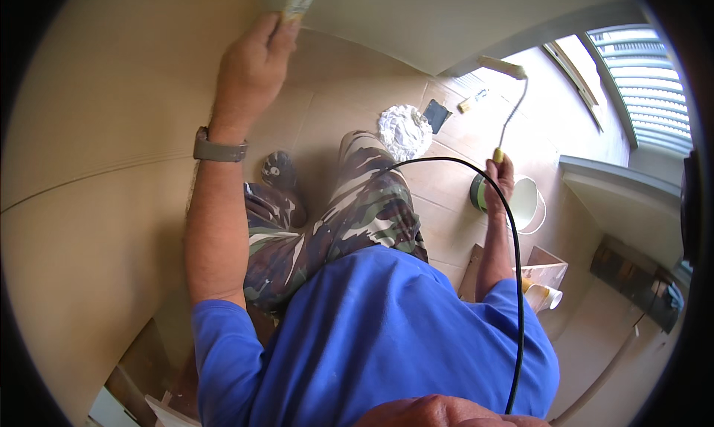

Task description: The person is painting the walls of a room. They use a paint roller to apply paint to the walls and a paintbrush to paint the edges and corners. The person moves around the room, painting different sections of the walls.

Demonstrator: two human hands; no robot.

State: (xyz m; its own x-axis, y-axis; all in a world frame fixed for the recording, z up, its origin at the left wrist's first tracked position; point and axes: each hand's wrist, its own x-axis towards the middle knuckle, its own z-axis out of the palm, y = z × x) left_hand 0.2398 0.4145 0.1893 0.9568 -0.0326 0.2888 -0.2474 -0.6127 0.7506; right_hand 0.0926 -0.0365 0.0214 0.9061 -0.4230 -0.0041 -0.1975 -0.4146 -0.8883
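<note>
- Currently gripping a paint roller (503,67) in right hand (500,180), toward 3 o'clock, with fingers closed firmly round its yellow grip (497,156).
- Extending roller sleeve toward 1 to 2 o'clock; cannot tell whether touching the wall.
- Holding a flat labelled handle (300,3) in left hand (254,70), toward 11 o'clock, clamped between thumb and fingers; cannot tell the far end, cut off by the rim.
- Noted on floor (335,92), toward 1 o'clock: crumpled white cloth (405,133), dark square pad (437,116) just beside.
- Noted toward 3 o'clock: open bucket (526,198), partly behind right wrist.
</note>
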